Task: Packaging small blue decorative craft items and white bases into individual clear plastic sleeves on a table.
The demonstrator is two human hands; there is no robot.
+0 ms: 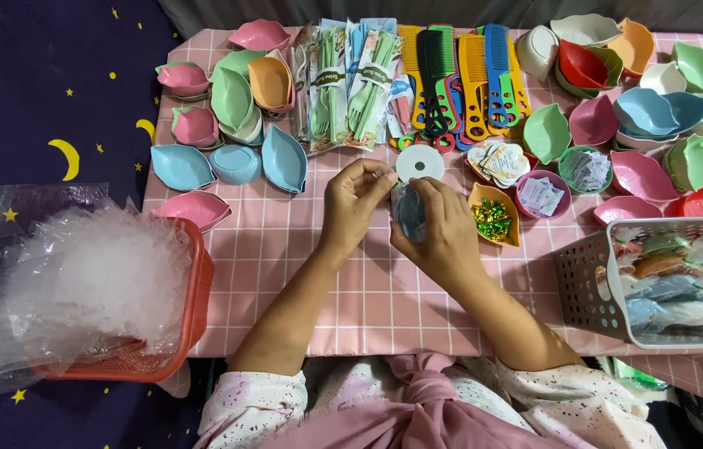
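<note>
Held a small blue bag (409, 213) upright in the right hand (437, 229) at table (285, 249) centre, left hand (355, 199) pinching its top edge, tape roll (419, 163) just behind.

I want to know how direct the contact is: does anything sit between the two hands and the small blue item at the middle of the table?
Nothing visible does. The right hand grips the clear-wrapped blue item directly, and the left hand pinches the wrap at its top edge, just below the white tape roll.
</note>
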